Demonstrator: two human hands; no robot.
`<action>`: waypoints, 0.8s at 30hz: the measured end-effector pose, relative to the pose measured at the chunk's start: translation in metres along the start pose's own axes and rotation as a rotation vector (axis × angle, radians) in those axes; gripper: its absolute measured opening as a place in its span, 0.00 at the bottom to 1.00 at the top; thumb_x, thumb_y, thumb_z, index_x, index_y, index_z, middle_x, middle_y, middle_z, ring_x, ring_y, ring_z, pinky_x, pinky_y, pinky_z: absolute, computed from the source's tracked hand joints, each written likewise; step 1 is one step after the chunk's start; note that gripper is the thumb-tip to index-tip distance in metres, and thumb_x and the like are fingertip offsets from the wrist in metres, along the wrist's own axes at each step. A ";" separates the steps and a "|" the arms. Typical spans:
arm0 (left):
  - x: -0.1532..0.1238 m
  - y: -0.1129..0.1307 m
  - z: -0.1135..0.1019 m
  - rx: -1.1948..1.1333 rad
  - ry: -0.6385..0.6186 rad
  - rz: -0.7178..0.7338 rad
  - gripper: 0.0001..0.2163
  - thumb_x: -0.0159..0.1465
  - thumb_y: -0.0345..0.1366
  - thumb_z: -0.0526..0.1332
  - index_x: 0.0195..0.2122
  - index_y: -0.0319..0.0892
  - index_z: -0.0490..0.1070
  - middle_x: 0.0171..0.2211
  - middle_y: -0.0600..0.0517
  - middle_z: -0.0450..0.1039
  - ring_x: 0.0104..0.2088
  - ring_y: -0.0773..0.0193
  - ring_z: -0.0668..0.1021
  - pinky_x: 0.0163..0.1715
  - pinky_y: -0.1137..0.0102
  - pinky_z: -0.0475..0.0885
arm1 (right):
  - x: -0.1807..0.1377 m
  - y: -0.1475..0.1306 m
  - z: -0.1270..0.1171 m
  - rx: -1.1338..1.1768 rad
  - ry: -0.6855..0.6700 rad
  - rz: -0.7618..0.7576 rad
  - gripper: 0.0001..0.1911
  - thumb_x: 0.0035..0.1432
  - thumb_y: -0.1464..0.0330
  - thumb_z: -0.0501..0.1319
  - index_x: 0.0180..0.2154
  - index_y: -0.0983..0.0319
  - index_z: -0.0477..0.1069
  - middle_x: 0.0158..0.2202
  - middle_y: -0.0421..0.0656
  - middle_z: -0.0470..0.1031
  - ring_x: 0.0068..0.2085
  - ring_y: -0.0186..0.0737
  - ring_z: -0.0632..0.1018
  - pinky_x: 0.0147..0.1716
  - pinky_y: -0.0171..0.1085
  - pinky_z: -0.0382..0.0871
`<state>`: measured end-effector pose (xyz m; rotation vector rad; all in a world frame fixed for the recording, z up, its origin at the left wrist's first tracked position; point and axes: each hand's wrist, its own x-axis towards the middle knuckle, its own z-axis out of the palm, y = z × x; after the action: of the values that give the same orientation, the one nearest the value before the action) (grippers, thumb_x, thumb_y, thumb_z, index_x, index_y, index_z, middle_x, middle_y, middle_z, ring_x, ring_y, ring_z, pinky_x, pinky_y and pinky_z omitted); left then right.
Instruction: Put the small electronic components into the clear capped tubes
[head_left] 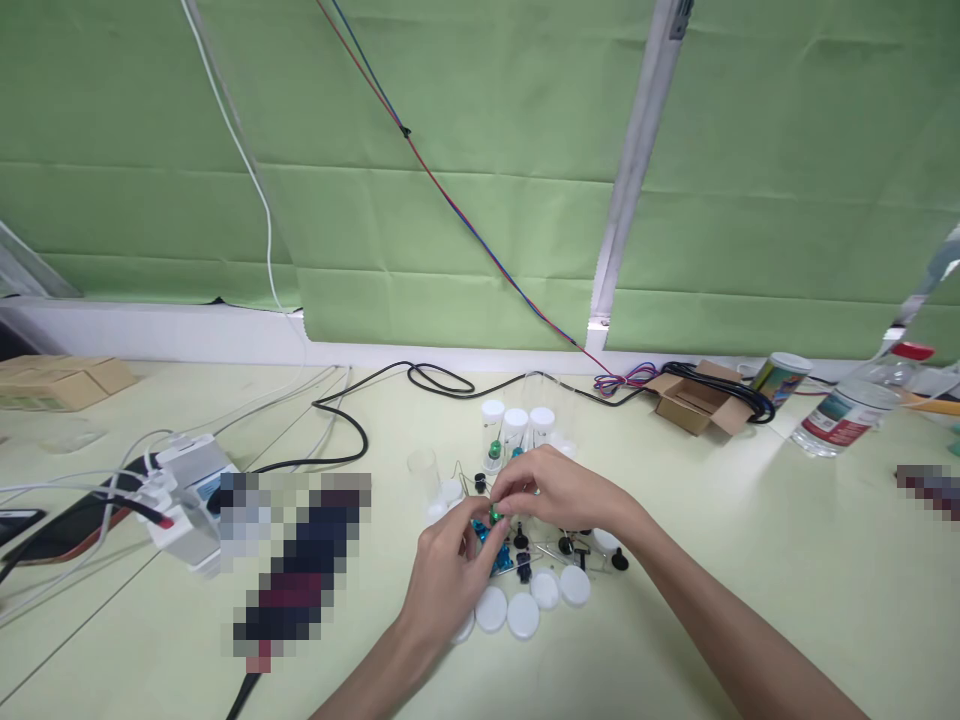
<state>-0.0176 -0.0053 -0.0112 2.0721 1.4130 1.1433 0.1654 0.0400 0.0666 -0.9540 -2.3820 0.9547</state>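
Observation:
My left hand [450, 570] and my right hand [555, 490] meet over a cluster of small parts in the middle of the table. The fingertips of both hands pinch a tiny green part [496, 514]. Under the left fingers lies a small blue part [487, 535]. Several white round caps [523, 614] lie in front of the hands, with small black pieces [619, 561] beside them. Behind the hands stand three small clear vials with white lids [516, 424], one holding something green [494, 449].
A white device with plugged-in cables [187, 495] sits at the left, and a black cable [352, 425] loops across the table. A small open cardboard box [694, 400], a can [780, 378] and a lying plastic bottle [847, 412] are at the back right. Another cardboard box [64, 378] lies far left.

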 end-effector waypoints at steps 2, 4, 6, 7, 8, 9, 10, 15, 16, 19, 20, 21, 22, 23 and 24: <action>0.001 0.002 -0.001 -0.013 0.008 0.007 0.08 0.65 0.42 0.58 0.39 0.44 0.70 0.26 0.56 0.70 0.20 0.68 0.66 0.23 0.74 0.63 | -0.001 -0.001 -0.003 -0.019 -0.016 -0.020 0.08 0.60 0.71 0.59 0.37 0.62 0.78 0.32 0.40 0.78 0.32 0.34 0.74 0.31 0.31 0.63; 0.001 0.003 -0.002 -0.022 0.010 0.012 0.08 0.65 0.41 0.58 0.39 0.44 0.71 0.26 0.56 0.70 0.21 0.68 0.67 0.23 0.74 0.63 | -0.003 -0.003 -0.007 -0.033 -0.040 -0.034 0.09 0.60 0.71 0.59 0.39 0.61 0.78 0.33 0.41 0.79 0.34 0.35 0.75 0.33 0.32 0.64; 0.002 0.003 -0.002 -0.029 0.010 0.021 0.07 0.65 0.41 0.58 0.39 0.44 0.71 0.25 0.56 0.70 0.21 0.68 0.67 0.23 0.74 0.64 | -0.005 -0.006 -0.010 -0.041 -0.066 -0.040 0.09 0.61 0.71 0.59 0.40 0.61 0.78 0.34 0.41 0.79 0.34 0.35 0.75 0.33 0.32 0.64; 0.002 0.003 -0.002 -0.029 0.012 0.026 0.07 0.65 0.41 0.58 0.40 0.44 0.71 0.25 0.56 0.69 0.21 0.68 0.67 0.24 0.74 0.64 | -0.006 -0.007 -0.012 -0.045 -0.077 -0.038 0.09 0.61 0.71 0.59 0.40 0.61 0.78 0.34 0.41 0.79 0.34 0.35 0.75 0.32 0.32 0.64; 0.002 0.003 -0.002 -0.028 0.012 0.029 0.07 0.65 0.41 0.58 0.39 0.44 0.71 0.25 0.56 0.69 0.21 0.68 0.67 0.24 0.74 0.64 | -0.006 -0.009 -0.014 -0.049 -0.082 -0.035 0.09 0.61 0.71 0.59 0.40 0.61 0.78 0.34 0.41 0.79 0.33 0.35 0.74 0.32 0.32 0.63; 0.002 0.003 -0.002 -0.025 0.014 0.030 0.07 0.66 0.41 0.58 0.39 0.44 0.71 0.25 0.56 0.69 0.21 0.68 0.67 0.24 0.74 0.64 | -0.007 -0.011 -0.016 -0.053 -0.081 -0.031 0.09 0.61 0.70 0.59 0.41 0.61 0.78 0.33 0.40 0.79 0.33 0.35 0.74 0.31 0.32 0.63; 0.002 0.003 -0.002 -0.021 0.015 0.028 0.07 0.65 0.41 0.58 0.39 0.44 0.71 0.24 0.57 0.68 0.21 0.68 0.67 0.24 0.74 0.64 | -0.008 -0.012 -0.018 -0.058 -0.075 -0.026 0.09 0.61 0.70 0.59 0.41 0.61 0.77 0.33 0.40 0.78 0.33 0.35 0.74 0.31 0.32 0.63; 0.002 0.003 -0.002 -0.017 0.021 -0.006 0.08 0.65 0.42 0.59 0.37 0.44 0.70 0.21 0.58 0.65 0.21 0.68 0.66 0.24 0.74 0.63 | -0.018 -0.018 -0.032 -0.166 -0.035 0.021 0.10 0.63 0.70 0.56 0.37 0.62 0.77 0.30 0.40 0.76 0.30 0.34 0.71 0.29 0.33 0.60; 0.002 0.003 -0.001 -0.018 0.024 -0.011 0.08 0.65 0.43 0.59 0.36 0.44 0.70 0.21 0.58 0.65 0.21 0.68 0.66 0.24 0.74 0.63 | -0.020 -0.019 -0.034 -0.201 -0.021 0.038 0.11 0.63 0.69 0.55 0.36 0.62 0.77 0.29 0.41 0.75 0.30 0.35 0.71 0.29 0.33 0.60; 0.003 0.003 -0.002 -0.021 0.035 -0.014 0.08 0.64 0.43 0.59 0.35 0.44 0.70 0.22 0.58 0.65 0.21 0.68 0.66 0.24 0.74 0.64 | -0.026 -0.016 -0.041 -0.299 0.041 0.105 0.12 0.63 0.69 0.54 0.33 0.62 0.76 0.28 0.41 0.75 0.30 0.36 0.71 0.29 0.34 0.59; 0.003 0.003 -0.002 -0.022 0.039 -0.015 0.09 0.64 0.44 0.59 0.35 0.44 0.70 0.22 0.58 0.65 0.21 0.68 0.66 0.24 0.73 0.64 | -0.028 -0.015 -0.043 -0.327 0.057 0.129 0.12 0.63 0.69 0.54 0.33 0.62 0.76 0.28 0.41 0.75 0.31 0.36 0.71 0.29 0.34 0.59; 0.003 0.002 -0.002 -0.024 0.044 -0.015 0.09 0.64 0.44 0.60 0.35 0.44 0.70 0.22 0.58 0.65 0.21 0.68 0.66 0.24 0.73 0.64 | -0.030 -0.013 -0.045 -0.351 0.069 0.153 0.13 0.63 0.69 0.53 0.32 0.61 0.76 0.28 0.41 0.75 0.31 0.36 0.71 0.29 0.34 0.59; 0.002 0.002 -0.002 -0.025 0.048 -0.017 0.09 0.64 0.44 0.60 0.34 0.44 0.70 0.22 0.58 0.65 0.21 0.68 0.66 0.24 0.73 0.64 | -0.031 -0.011 -0.046 -0.372 0.077 0.182 0.13 0.63 0.69 0.53 0.32 0.61 0.76 0.28 0.42 0.75 0.30 0.36 0.71 0.30 0.34 0.60; 0.002 0.002 -0.002 -0.028 0.052 -0.018 0.09 0.64 0.44 0.60 0.34 0.44 0.69 0.22 0.58 0.65 0.21 0.68 0.66 0.24 0.73 0.64 | -0.033 -0.008 -0.048 -0.389 0.083 0.215 0.13 0.63 0.69 0.53 0.32 0.61 0.76 0.28 0.42 0.75 0.31 0.36 0.72 0.30 0.34 0.60; 0.002 0.002 -0.002 -0.030 0.054 -0.019 0.09 0.64 0.44 0.60 0.34 0.44 0.69 0.22 0.58 0.65 0.21 0.68 0.66 0.23 0.73 0.64 | -0.034 -0.005 -0.049 -0.402 0.084 0.253 0.13 0.63 0.69 0.53 0.32 0.61 0.76 0.29 0.43 0.75 0.31 0.37 0.72 0.31 0.34 0.61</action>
<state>-0.0176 -0.0043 -0.0083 2.0170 1.4283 1.2143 0.2146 0.0352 0.1006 -1.4401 -2.4685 0.5050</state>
